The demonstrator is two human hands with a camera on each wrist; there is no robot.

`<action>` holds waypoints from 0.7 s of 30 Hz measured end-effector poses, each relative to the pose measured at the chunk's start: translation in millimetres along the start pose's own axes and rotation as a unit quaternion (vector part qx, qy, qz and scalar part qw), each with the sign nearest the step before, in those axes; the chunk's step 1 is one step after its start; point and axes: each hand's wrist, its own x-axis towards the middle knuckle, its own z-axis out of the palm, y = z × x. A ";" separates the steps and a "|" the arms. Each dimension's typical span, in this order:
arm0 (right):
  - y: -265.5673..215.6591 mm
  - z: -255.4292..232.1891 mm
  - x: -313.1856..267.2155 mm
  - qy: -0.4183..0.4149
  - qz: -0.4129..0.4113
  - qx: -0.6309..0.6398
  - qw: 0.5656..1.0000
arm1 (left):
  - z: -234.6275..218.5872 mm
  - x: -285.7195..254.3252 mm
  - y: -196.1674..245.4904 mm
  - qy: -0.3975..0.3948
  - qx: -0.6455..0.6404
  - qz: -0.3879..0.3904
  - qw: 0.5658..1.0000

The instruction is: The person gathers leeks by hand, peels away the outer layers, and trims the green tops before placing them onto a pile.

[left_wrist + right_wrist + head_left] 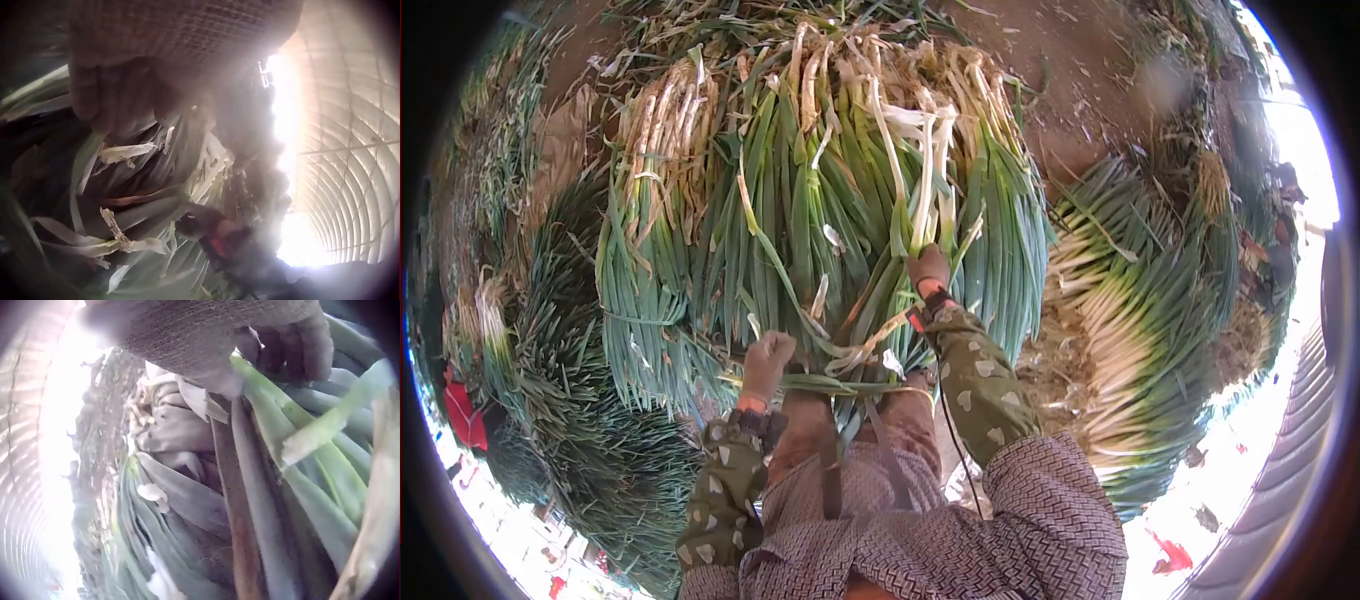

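Note:
A large heap of green onions [800,220] lies in front of the person, white ends away from the body, leaves toward it. My gloved right hand [928,268] grips a green onion [924,190] near where its white stalk turns green; in the right wrist view the curled fingers [300,353] are around a bright green stalk [269,419]. My gloved left hand [766,366] is curled at the leaf ends near the knees, with leaves [37,87] running into its fingers in the left wrist view. The inside of that hand is hidden.
More green onions [1120,320] lie in a row at the right, and a dark green pile [590,400] stands at the left. Bare soil [1070,80] shows behind the heap. A ribbed translucent cover [350,156] arches overhead. A thin cord [956,440] hangs by the right sleeve.

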 end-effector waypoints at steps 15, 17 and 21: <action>-118.0 -80.9 127.0 0.067 -0.137 0.034 0.988 | 68.4 -34.0 -37.7 -0.042 -0.015 -0.101 0.994; -115.5 -51.8 112.5 0.020 -0.154 -0.058 0.986 | 68.7 -17.8 -28.4 -0.038 -0.019 -0.083 0.996; -114.0 -27.6 87.7 -0.006 -0.104 -0.057 0.993 | 65.3 7.2 -0.7 -0.017 -0.013 -0.085 0.996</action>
